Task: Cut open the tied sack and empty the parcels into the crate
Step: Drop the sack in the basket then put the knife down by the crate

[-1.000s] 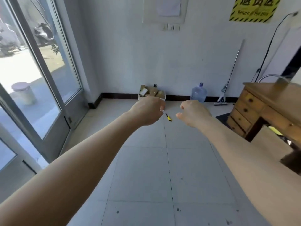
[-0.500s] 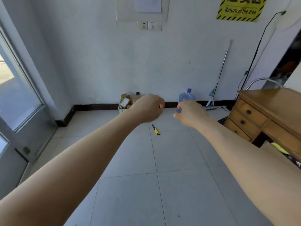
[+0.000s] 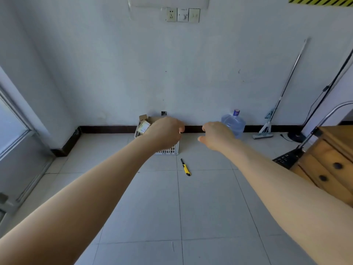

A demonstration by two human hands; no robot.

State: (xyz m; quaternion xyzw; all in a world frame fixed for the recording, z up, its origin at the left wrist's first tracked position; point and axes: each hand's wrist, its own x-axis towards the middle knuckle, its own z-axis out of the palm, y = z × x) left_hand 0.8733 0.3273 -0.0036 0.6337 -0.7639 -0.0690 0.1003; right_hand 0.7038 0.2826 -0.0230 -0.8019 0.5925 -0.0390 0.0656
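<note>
A white slotted crate (image 3: 170, 150) stands on the tiled floor against the far wall, with cardboard parcels (image 3: 144, 126) in it. My left hand (image 3: 165, 133) is stretched out in front of the crate and covers most of it; its fingers are curled under and hold nothing. My right hand (image 3: 216, 135) reaches forward beside it, loosely curled and empty, with a gap between the two hands. A yellow utility knife (image 3: 185, 167) lies on the floor just in front of the crate. No sack is in view.
A blue water bottle (image 3: 234, 122) and a mop (image 3: 267, 129) stand by the wall to the right. A wooden desk with drawers (image 3: 332, 163) and a dark keyboard (image 3: 286, 158) fill the right edge. A glass door (image 3: 17, 148) is at left.
The view has come closer to the crate and knife and swung right, so the glass door slid to the left edge. Both arms stay stretched forward, empty.
</note>
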